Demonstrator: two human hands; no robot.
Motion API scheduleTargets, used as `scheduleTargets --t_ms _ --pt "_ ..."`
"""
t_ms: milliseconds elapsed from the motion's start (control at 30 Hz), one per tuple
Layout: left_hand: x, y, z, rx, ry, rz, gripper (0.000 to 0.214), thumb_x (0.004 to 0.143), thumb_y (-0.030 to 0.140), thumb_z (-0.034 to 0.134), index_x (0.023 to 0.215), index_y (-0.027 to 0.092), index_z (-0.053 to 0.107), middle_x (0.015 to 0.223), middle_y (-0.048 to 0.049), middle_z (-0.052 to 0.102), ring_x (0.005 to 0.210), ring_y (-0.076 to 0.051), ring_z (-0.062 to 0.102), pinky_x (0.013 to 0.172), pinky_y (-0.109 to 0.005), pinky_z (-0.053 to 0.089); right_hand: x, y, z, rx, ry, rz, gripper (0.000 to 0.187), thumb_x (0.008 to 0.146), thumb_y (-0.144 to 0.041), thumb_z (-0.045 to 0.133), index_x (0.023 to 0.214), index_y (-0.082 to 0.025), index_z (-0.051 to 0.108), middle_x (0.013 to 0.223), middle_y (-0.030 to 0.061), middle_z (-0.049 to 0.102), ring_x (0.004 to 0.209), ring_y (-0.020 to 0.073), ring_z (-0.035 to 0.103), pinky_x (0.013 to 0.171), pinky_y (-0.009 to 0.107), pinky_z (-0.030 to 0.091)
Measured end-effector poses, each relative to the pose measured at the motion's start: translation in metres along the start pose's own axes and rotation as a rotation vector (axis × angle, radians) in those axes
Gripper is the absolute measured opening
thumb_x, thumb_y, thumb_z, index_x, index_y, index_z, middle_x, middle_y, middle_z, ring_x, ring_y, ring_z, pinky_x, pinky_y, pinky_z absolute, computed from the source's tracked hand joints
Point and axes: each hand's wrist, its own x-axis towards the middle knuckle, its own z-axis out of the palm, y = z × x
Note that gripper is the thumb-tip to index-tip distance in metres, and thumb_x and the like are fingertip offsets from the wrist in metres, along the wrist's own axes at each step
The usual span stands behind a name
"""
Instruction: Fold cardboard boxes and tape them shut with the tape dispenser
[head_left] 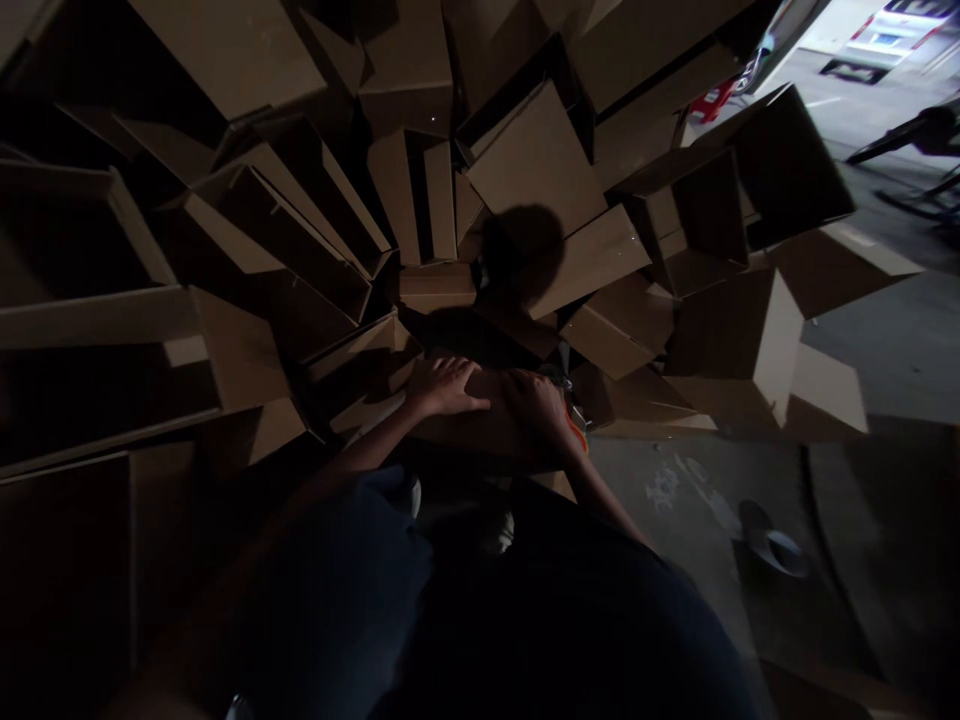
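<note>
Left of the left hand: a heap of open cardboard boxes (247,240) lies at many angles, their flaps standing apart, the far side lost in shadow.

Left hand: the left hand (446,388) lies open and palm down, its fingers spread on the panel, with no visible hold on anything.

Under the hands: a brown cardboard panel (480,430) spans both hands and touches each; in the dim light, I cannot tell whether it belongs to a box.

Right hand: the right hand (538,405) rests on the same panel with its fingers bent; I cannot tell whether it grips.

Beside the right wrist: a red-orange strip (576,432) shows, too small to identify.

Right of the right hand: a concrete floor (675,500) carries a grey sandal (772,540), well apart from the hand.

State so far: the panel sits under both hands, while the surrounding boxes remain open and loosely heaped.
</note>
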Motion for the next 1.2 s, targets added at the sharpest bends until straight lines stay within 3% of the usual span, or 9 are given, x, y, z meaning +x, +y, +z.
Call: scheduleTargets --t_ms 833,1200 --pt "-0.0018 0.0018 -0.0069 -0.018 -0.040 0.011 0.047 0.086 0.048 0.060 0.127 0.026 0.054 0.139 -0.0055 0.059 0.136 -0.028 0.048 0.120 -0.047 0.028 -0.0005 -0.0006 -0.0012 0.006 -0.007 0.017 0.036 0.105 -0.035 0.041 0.107 -0.023 0.075 0.109 0.0064 0.076 0.096 0.0201 0.070 0.072 0.026 0.040" --pt "-0.0014 0.0004 -0.0059 0.007 -0.037 0.011 0.053 0.085 0.051 0.061 0.130 0.024 0.052 0.142 -0.0073 0.057 0.138 -0.029 0.046 0.120 -0.047 0.027 -0.0004 0.0004 -0.0004 0.003 -0.011 0.000 0.036 0.105 -0.034 0.040 0.105 -0.023 0.075 0.109 0.0057 0.076 0.097 0.0204 0.071 0.074 0.027 0.041"
